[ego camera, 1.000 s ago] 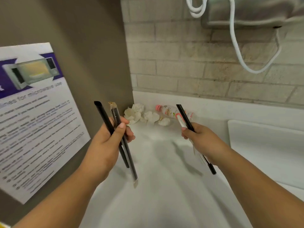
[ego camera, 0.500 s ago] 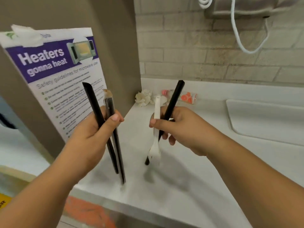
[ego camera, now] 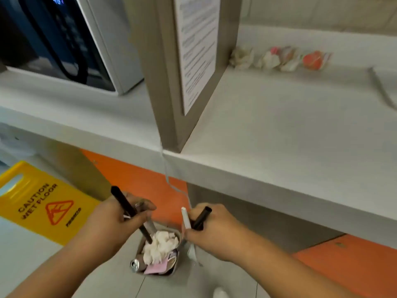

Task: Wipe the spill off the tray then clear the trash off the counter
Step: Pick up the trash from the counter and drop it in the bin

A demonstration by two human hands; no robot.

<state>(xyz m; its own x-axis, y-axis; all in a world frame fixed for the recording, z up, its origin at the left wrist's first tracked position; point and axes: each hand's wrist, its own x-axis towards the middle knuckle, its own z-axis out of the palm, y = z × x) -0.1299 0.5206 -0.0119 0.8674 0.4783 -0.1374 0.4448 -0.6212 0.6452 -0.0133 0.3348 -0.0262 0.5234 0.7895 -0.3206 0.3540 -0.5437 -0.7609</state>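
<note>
My left hand (ego camera: 107, 226) grips two black straws (ego camera: 129, 208), one still in a clear wrapper. My right hand (ego camera: 211, 231) grips a black straw (ego camera: 202, 216) and a white plastic utensil (ego camera: 185, 217). Both hands hover below the counter edge, just above a small metal bin (ego camera: 175, 267) on the floor that holds crumpled white tissue (ego camera: 161, 246), a can and a pink paper. On the white counter (ego camera: 279, 130), against the back wall, lie crumpled tissues (ego camera: 241, 58) and a small bottle with a red label (ego camera: 311, 60).
A microwave (ego camera: 64, 39) sits on the counter to the left of a grey divider panel (ego camera: 159, 82) bearing a printed notice (ego camera: 197, 46). A yellow wet-floor sign (ego camera: 40, 203) lies on the floor at left. A white tray edge (ego camera: 384, 91) shows at far right.
The view has dropped from the counter to the floor. Both hands have come down off the counter with the straws and utensil and now hang over the bin.
</note>
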